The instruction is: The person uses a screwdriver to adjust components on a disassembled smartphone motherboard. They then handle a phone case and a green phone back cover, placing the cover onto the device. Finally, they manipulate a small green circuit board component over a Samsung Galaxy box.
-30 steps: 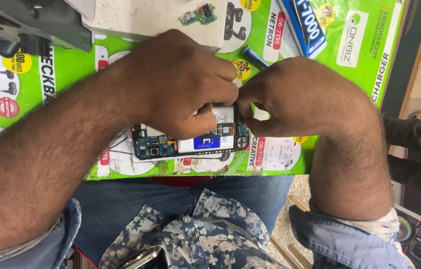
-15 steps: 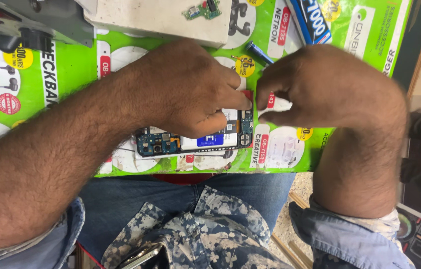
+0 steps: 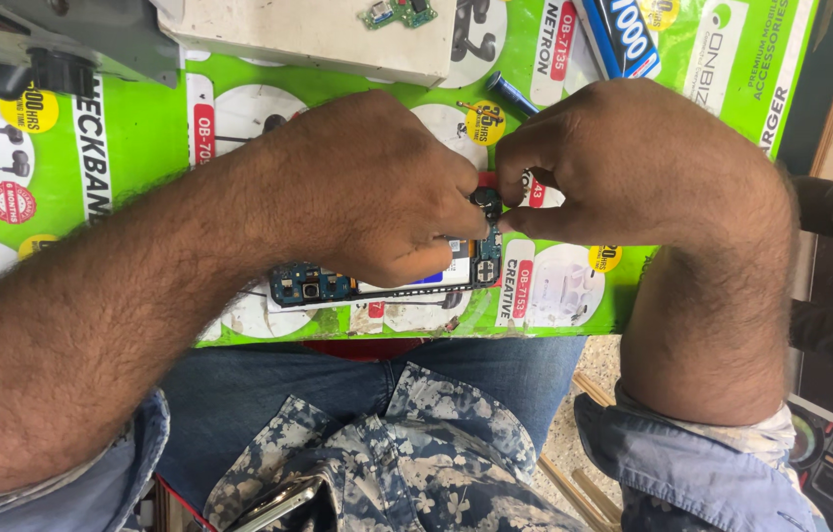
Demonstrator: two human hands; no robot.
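Already stripped of its back cover, the opened phone [image 3: 387, 281] lies at the bench's [image 3: 140, 128] near edge, circuit boards bare; left hand [image 3: 367, 187] fingers press it down; right hand [image 3: 633, 158] fingers pinch a small black part [image 3: 485, 202] above its right end, apparently not yet seated or freed.

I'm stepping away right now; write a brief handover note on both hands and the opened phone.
Left hand: pressing down on the opened phone, which lies on the green printed mat.
Right hand: pinching a small dark part just above the phone's right end.
Done: back is off, circuit board exposed.
Left: the dark part is not yet set down or seated.
Nearby: small green board on the white box.
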